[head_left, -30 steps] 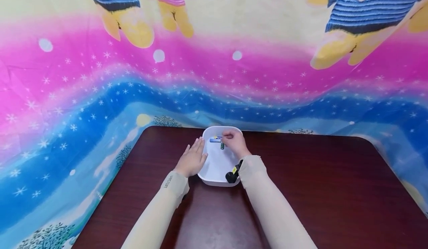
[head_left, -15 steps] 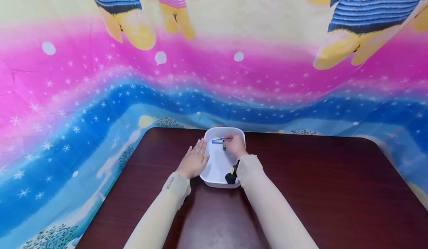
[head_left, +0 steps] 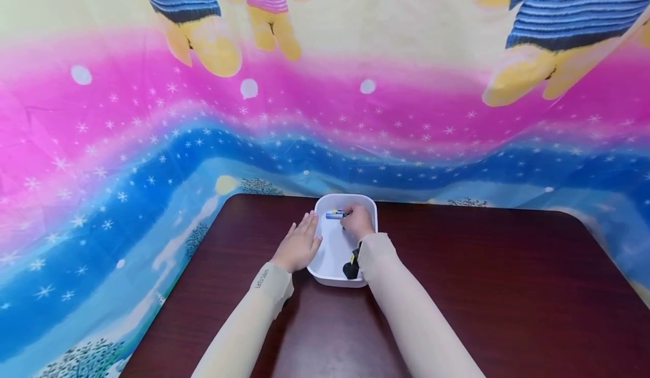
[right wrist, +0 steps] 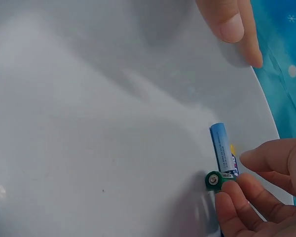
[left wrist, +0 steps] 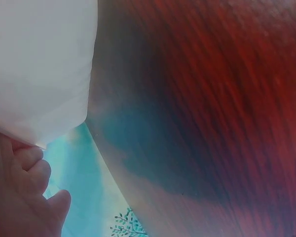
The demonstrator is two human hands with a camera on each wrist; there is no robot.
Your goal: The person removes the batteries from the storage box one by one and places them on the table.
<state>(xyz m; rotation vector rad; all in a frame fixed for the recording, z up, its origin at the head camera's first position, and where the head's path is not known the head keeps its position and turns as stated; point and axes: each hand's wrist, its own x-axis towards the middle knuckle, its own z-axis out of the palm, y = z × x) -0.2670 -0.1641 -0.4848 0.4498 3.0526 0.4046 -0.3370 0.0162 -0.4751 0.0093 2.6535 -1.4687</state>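
Observation:
A white plastic tub stands at the table's far edge. My left hand rests on its left rim with straight fingers; the left wrist view shows the fingertips against the tub's wall. Inside the tub is my right hand, its thumb and fingers curled about a small green battery whose end faces the wrist camera. Beside it lies a blue battery, with a blue-and-yellow battery partly hidden behind. Something shiny below the green battery is too covered by the fingers to tell.
The dark red-brown table extends to both sides and in front of the tub. A printed cloth hangs right behind the table and along its left side. A black wrist camera on the right wrist overhangs the tub's near right corner.
The right hand's fingers have come lower around the green battery, which is now mostly hidden in the head view. The left hand stays on the rim. The head view has shifted slightly.

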